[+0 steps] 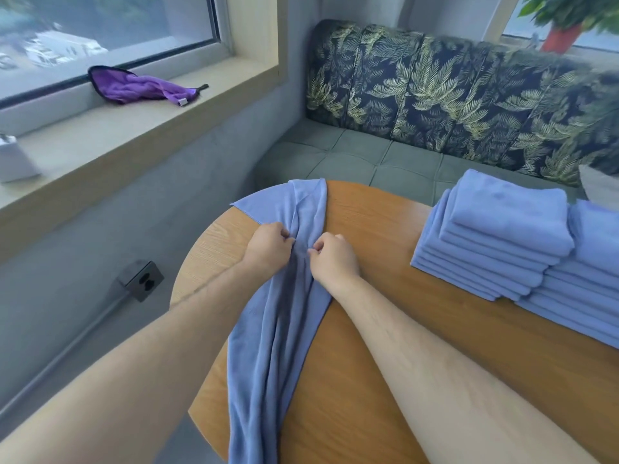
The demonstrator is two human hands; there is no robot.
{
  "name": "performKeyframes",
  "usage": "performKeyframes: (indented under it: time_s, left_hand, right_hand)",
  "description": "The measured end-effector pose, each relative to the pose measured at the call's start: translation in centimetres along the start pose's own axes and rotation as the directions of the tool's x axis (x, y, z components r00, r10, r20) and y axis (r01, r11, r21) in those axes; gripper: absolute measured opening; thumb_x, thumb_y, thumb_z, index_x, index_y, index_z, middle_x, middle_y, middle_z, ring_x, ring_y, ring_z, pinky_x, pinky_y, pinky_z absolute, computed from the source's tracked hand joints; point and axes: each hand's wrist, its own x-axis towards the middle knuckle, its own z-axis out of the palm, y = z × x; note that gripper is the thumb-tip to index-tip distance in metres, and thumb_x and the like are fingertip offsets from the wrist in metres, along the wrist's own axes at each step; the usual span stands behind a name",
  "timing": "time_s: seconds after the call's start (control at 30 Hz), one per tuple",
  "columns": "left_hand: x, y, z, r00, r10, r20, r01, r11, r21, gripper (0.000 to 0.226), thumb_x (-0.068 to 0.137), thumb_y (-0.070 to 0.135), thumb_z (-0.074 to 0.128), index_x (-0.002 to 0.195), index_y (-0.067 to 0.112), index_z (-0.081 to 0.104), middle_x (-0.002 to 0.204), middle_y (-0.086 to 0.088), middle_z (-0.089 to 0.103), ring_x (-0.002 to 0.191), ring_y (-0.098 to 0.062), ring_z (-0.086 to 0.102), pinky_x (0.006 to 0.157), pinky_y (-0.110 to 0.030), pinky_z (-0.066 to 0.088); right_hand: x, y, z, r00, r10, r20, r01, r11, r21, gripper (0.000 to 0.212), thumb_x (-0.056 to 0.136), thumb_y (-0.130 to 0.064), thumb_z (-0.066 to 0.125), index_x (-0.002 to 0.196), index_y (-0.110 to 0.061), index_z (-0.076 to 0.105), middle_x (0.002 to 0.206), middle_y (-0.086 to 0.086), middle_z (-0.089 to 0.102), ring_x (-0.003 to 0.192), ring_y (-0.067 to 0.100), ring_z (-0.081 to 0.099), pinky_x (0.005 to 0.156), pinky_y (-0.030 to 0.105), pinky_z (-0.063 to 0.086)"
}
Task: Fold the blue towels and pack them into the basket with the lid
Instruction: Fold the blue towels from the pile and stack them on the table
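A blue towel [273,333] lies bunched in long folds across the left part of the round wooden table [385,329], its far end at the table's back edge and its near end hanging off the front. My left hand [268,247] and my right hand [331,257] sit close together on its middle, each pinching a ridge of the cloth with curled fingers. Two stacks of folded blue towels stand at the right: one stack [495,236] nearer the middle, another stack [589,279] at the frame's right edge. No basket is in view.
A sofa with a leaf-print back [452,92] runs behind the table. On the window sill [110,132] at the left lies a purple cloth [140,87], and a white object [15,159] stands at its left end. A floor socket box [140,279] sits left of the table.
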Motion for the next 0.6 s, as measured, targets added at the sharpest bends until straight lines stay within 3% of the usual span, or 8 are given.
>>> performKeyframes:
  time_s: [0.17, 0.27, 0.33, 0.43, 0.5, 0.6]
  left_hand:
    - [-0.7, 0.3, -0.5, 0.997, -0.046, -0.058, 0.034, 0.980, -0.194, 0.010, 0.093, 0.017, 0.052, 0.085, 0.011, 0.053, 0.074, 0.005, 0.056, 0.066, -0.015, 0.049, 0.053, -0.026, 0.035]
    - [-2.2, 1.3, -1.3, 0.993, -0.103, -0.050, 0.078, 0.930, -0.360, 0.014, 0.092, 0.020, 0.053, 0.081, 0.013, 0.046, 0.069, 0.005, 0.051, 0.059, -0.012, 0.043, 0.050, -0.023, 0.034]
    - [-3.6, 2.5, -1.8, 0.995, -0.095, -0.023, 0.072, 0.875, -0.479, 0.016, 0.091, 0.019, 0.057, 0.080, 0.014, 0.048, 0.067, 0.004, 0.049, 0.059, -0.013, 0.041, 0.050, -0.020, 0.033]
    - [-6.1, 4.5, -2.4, 0.999, -0.054, 0.010, 0.047, 0.762, -0.646, 0.013, 0.089, 0.020, 0.071, 0.086, 0.014, 0.060, 0.078, 0.005, 0.061, 0.068, -0.009, 0.053, 0.061, -0.021, 0.039]
    - [-7.7, 5.7, -2.4, 0.998, 0.025, 0.065, 0.028, 0.709, -0.705, 0.008, 0.089, 0.018, 0.073, 0.090, 0.017, 0.064, 0.087, 0.003, 0.067, 0.077, -0.007, 0.060, 0.069, -0.021, 0.044]
    - [-10.2, 7.1, -2.0, 0.956, 0.153, 0.248, 0.069, 0.707, -0.703, 0.012, 0.093, 0.007, 0.059, 0.102, 0.012, 0.066, 0.102, -0.004, 0.072, 0.088, -0.013, 0.068, 0.071, -0.029, 0.052]
  right_hand:
    - [-1.3, 0.2, -1.4, 0.997, 0.046, -0.068, -0.027, 0.966, 0.256, 0.010, 0.104, -0.025, 0.042, 0.099, -0.016, 0.044, 0.090, -0.003, 0.054, 0.076, 0.017, 0.055, 0.058, 0.032, 0.038]
    - [-2.6, 0.8, -3.0, 0.994, 0.025, -0.103, 0.010, 0.945, 0.326, 0.007, 0.104, -0.021, 0.042, 0.101, -0.015, 0.043, 0.089, -0.003, 0.053, 0.079, 0.018, 0.056, 0.066, 0.035, 0.046]
    - [-3.3, 1.3, -4.1, 0.992, 0.055, -0.112, -0.003, 0.910, 0.415, 0.003, 0.102, -0.016, 0.044, 0.104, -0.015, 0.045, 0.091, -0.006, 0.053, 0.080, 0.013, 0.054, 0.066, 0.030, 0.043]
    - [-4.5, 2.0, -6.6, 0.988, 0.092, -0.124, -0.019, 0.869, 0.495, 0.011, 0.097, -0.014, 0.046, 0.106, -0.019, 0.050, 0.090, -0.007, 0.057, 0.076, 0.010, 0.055, 0.063, 0.022, 0.040]
    - [-5.5, 2.4, -8.1, 0.992, 0.083, -0.099, -0.028, 0.886, 0.463, 0.010, 0.098, -0.026, 0.051, 0.093, -0.020, 0.056, 0.082, -0.011, 0.059, 0.074, 0.011, 0.055, 0.056, 0.015, 0.037]
    - [-6.9, 3.2, -9.0, 0.991, 0.134, 0.027, -0.129, 0.853, 0.505, 0.044, 0.091, -0.057, 0.059, 0.074, -0.016, 0.059, 0.068, -0.009, 0.059, 0.065, 0.013, 0.057, 0.061, 0.024, 0.045]
